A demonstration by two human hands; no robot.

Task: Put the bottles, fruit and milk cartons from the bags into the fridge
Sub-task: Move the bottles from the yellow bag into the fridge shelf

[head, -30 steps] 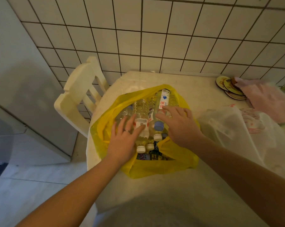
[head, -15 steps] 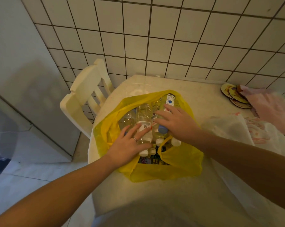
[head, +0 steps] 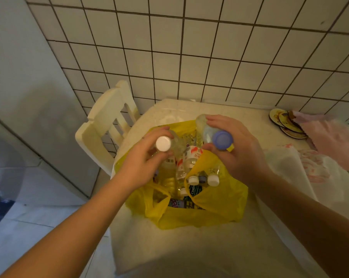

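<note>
Head view: two clear bottles are raised over the open yellow bag (head: 199,217) — the left hand (head: 143,167) grips the white-capped bottle (head: 163,143), the right hand (head: 237,149) grips the blue-capped bottle (head: 221,139). More bottles (head: 191,159) lie inside the bag, near the bench's (head: 189,253) left edge. A white bag (head: 302,177) sits beside it toward the right edge — coasters (head: 284,123) and a pink cloth (head: 334,141) occupy the far right corner.
</note>
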